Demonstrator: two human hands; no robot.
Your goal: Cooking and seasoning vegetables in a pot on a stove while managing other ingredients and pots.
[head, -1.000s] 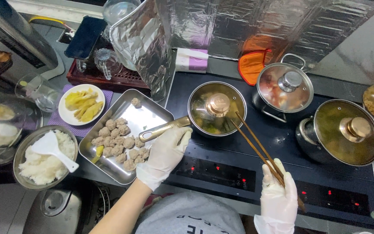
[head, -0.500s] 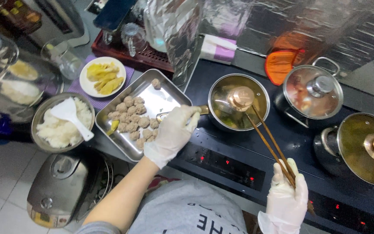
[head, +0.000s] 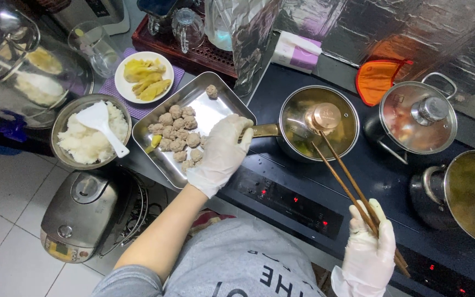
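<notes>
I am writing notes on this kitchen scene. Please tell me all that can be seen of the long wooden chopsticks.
The chopsticks are a pair of long, thin brown sticks that look like wood. The gloved right hand holds them near their thick ends, which stick out a little behind the hand. They slant up and to the left over the dark cooktop. Their tips reach the glass lid of the small saucepan, close to its copper-coloured knob. Whether the tips touch the lid cannot be told.
</notes>
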